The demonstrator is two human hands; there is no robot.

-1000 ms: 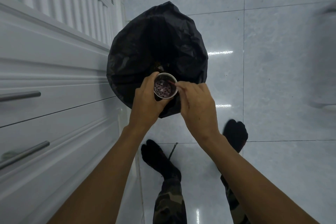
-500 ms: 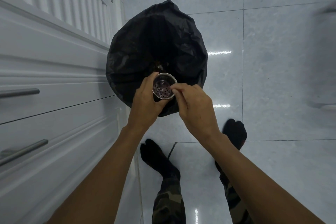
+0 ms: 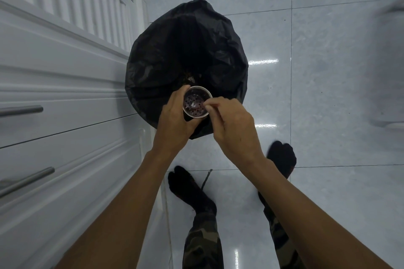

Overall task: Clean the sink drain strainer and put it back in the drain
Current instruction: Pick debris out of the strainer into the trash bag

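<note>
My left hand [image 3: 175, 118] grips the metal sink drain strainer [image 3: 195, 103], a small cup with a pale rim and a perforated bottom, held mouth-up over the near edge of a black bin bag [image 3: 185, 54]. My right hand [image 3: 231, 124] is at the strainer's right rim, its thumb and forefinger pinched together just inside the cup. What the fingertips pinch is too small to tell. Dark residue shows on the strainer's floor.
White cabinet drawers [image 3: 65, 116] with metal bar handles [image 3: 21, 110] run along the left. The black bag stands on a glossy pale tiled floor [image 3: 328, 94]. My feet in dark socks [image 3: 190, 190] stand just behind the bag. A blurred white object [image 3: 389, 61] is at the right edge.
My right hand's fingertips have shifted slightly up along the strainer's right rim and stay pinched inside it. The left hand holds the strainer in the same place.
</note>
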